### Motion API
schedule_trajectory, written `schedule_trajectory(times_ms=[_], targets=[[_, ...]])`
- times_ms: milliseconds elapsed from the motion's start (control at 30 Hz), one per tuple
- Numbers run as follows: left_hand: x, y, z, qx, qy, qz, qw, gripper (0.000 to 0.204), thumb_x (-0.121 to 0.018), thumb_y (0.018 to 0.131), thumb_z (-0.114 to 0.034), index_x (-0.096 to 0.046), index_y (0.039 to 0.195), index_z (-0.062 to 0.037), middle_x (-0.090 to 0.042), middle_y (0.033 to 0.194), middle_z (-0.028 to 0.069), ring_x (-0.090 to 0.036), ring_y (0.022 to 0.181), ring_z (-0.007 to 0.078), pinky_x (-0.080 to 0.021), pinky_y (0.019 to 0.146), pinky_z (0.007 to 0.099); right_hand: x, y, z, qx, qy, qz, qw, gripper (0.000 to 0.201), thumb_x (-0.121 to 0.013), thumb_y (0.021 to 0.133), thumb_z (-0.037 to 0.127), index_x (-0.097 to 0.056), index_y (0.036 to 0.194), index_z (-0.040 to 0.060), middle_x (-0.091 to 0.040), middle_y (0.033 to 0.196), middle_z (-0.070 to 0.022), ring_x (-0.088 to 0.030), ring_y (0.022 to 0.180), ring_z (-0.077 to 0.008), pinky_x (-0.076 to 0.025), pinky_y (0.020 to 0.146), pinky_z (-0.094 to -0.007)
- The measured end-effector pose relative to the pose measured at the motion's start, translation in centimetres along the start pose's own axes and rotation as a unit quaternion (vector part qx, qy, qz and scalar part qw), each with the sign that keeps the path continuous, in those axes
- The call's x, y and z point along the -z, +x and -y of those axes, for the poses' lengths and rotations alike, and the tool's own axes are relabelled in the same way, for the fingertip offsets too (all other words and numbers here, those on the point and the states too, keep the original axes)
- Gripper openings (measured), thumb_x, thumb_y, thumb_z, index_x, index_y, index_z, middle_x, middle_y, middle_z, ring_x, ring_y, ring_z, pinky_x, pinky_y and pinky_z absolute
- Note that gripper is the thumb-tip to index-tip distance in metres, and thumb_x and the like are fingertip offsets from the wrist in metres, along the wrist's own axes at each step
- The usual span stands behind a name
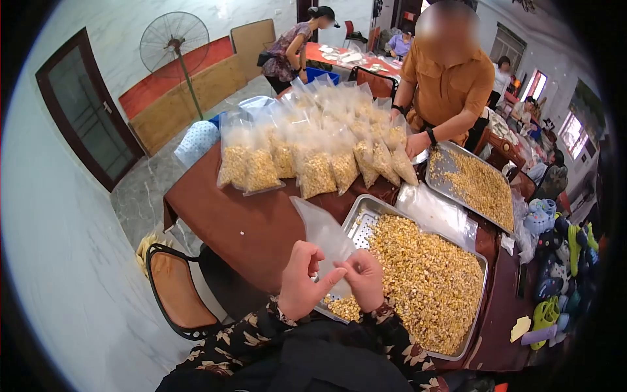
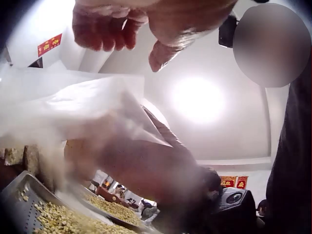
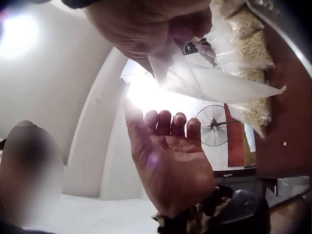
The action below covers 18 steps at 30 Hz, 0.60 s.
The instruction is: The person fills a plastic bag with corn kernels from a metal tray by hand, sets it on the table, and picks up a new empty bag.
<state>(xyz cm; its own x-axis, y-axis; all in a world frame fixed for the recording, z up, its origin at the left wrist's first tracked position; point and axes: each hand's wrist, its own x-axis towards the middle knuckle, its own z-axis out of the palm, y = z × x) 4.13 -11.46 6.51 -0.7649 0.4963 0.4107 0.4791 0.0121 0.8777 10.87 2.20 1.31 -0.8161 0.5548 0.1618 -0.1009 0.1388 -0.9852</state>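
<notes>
A clear, limp plastic bag (image 1: 324, 228) hangs from my right hand (image 1: 364, 279), whose thumb and fingers pinch it near its edge. In the right wrist view the bag (image 3: 209, 85) droops in a thin fold below that hand (image 3: 146, 29). My left hand (image 1: 304, 277) is raised beside it, thumb pointing toward the right fingertips. Seen from the right wrist, the left hand (image 3: 173, 161) shows its palm, with bent, loose fingers and nothing in them. Below both hands lies a metal tray (image 1: 484, 277) heaped with yellow corn kernels (image 1: 424, 274).
Filled bags (image 1: 318, 173) stand in rows across the brown-covered table (image 1: 228, 212). Behind them a person in an orange shirt (image 1: 450, 78) reaches to the bags, beside a second tray (image 1: 434, 171). Flat plastic bags (image 1: 434, 212) lie between the trays. A chair (image 1: 176, 287) stands left.
</notes>
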Motion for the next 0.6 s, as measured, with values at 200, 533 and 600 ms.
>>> schedule_trajectory(times_ms=[200, 533, 600], targets=[[-0.6, 0.9, 1.6, 0.034, -0.004, 0.002, 0.999, 0.025, -0.069, 0.081, -0.014, -0.050, 0.093, -0.0035, -0.043, 0.082, 0.0015, -0.042, 0.068, 0.0084, -0.040, 0.060, 0.0236, -1.9, -0.8, 1.6, 0.144, -0.156, 0.033, 0.977, 0.018, -0.073, 0.076, 0.018, -0.060, 0.080, 0.0059, -0.054, 0.069, -0.0093, -0.055, 0.069, -0.0272, -0.043, 0.062, -0.0362], [1.2, 1.9, 2.5, -0.020, 0.097, 0.049, 0.994, 0.022, -0.059, 0.079, 0.002, -0.058, 0.100, -0.0004, -0.057, 0.095, 0.0098, -0.056, 0.073, 0.0159, -0.047, 0.065, 0.0260, 0.7, -0.7, -0.3, 0.034, -0.050, 0.022, 0.998, 0.026, -0.065, 0.087, 0.017, -0.052, 0.073, 0.0001, -0.046, 0.061, -0.0081, -0.045, 0.055, -0.0172, -0.038, 0.053, -0.0306], [0.9, 1.7, 1.6, -0.009, 0.087, 0.044, 0.995, 0.030, -0.059, 0.076, 0.002, -0.058, 0.105, -0.0032, -0.056, 0.105, 0.0106, -0.057, 0.080, 0.0214, -0.048, 0.070, 0.0303, 0.6, -0.5, -0.3, 0.073, -0.064, -0.023, 0.995, 0.026, -0.063, 0.088, 0.015, -0.051, 0.071, -0.0004, -0.048, 0.060, -0.0076, -0.044, 0.054, -0.0132, -0.037, 0.051, -0.0292]])
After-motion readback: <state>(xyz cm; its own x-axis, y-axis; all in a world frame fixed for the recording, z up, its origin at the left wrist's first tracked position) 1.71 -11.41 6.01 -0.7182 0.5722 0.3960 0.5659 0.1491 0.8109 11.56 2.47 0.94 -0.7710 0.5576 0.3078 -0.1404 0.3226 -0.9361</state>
